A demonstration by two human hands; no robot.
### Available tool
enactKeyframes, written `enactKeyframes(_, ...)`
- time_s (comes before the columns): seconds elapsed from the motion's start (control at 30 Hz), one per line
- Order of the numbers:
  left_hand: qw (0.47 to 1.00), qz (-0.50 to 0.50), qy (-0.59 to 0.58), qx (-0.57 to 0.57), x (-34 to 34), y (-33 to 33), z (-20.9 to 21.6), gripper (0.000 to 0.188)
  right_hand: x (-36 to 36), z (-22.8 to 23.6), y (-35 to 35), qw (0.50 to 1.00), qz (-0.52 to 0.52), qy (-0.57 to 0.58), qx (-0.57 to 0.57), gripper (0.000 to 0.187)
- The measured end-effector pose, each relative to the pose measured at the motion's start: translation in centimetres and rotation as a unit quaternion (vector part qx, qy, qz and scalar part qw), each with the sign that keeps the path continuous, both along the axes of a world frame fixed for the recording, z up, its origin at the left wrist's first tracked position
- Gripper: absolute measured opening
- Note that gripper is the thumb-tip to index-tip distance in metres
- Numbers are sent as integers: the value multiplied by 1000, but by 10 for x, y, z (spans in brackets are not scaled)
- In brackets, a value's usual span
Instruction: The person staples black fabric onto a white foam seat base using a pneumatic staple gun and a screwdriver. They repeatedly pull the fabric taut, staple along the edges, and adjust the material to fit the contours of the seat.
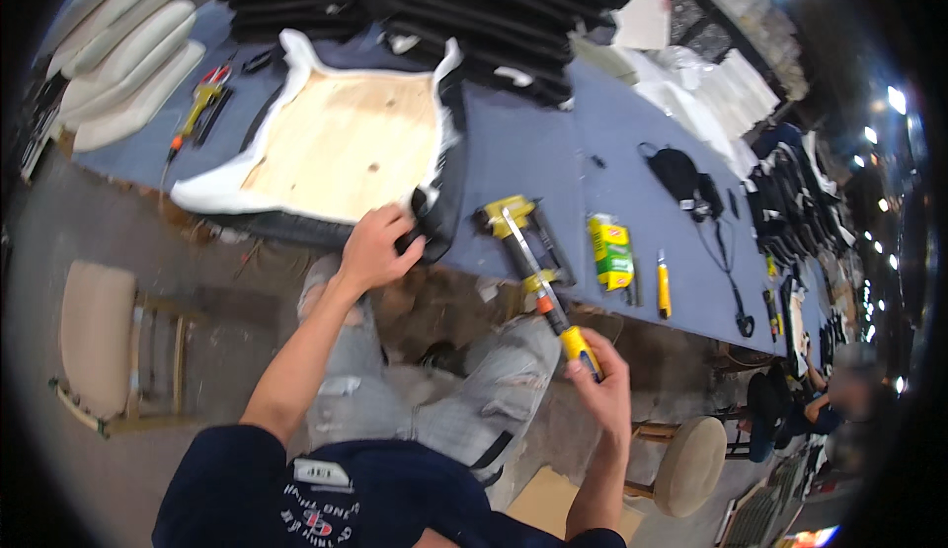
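A seat pad (351, 138) lies on the blue-grey table with its bare wooden underside up. White padding and a black fabric cover (425, 220) fold around its edges. My left hand (380, 247) is at the near right corner, fingers bent and closed on the black fabric. Over the table's front edge, my right hand (600, 382) grips a long tool with a yellow-and-black handle (581, 349). A thin silver shaft or blade seems to run from it across a yellow staple gun (509, 214); its exact kind is unclear.
Right of the staple gun lie a green-and-yellow packet (612, 254) and a yellow utility knife (664, 286). Another staple gun (202, 109) rests at the left. Black seat pads (484, 30) are stacked behind. A beige chair (99, 336) and a round stool (689, 467) stand on the floor.
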State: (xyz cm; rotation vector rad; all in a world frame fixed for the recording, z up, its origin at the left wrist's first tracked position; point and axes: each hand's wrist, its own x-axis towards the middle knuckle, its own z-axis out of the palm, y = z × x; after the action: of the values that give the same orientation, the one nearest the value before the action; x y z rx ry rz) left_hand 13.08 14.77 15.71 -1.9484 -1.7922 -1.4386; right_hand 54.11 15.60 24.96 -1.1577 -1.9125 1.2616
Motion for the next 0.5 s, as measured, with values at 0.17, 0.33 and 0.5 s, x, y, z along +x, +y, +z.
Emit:
enactKeyframes(0.17,1000,-2,11,2,-7,-6,-8,22,-25,16,-8,994,35,-99,34,42)
enactKeyframes(0.33,999,5,9,-42,-5,-5,-6,24,-45,20,0,962,128,-189,152,41)
enactKeyframes(0.5,999,7,-8,-48,-4,-1,-4,24,-70,36,13,905,143,-315,249,40)
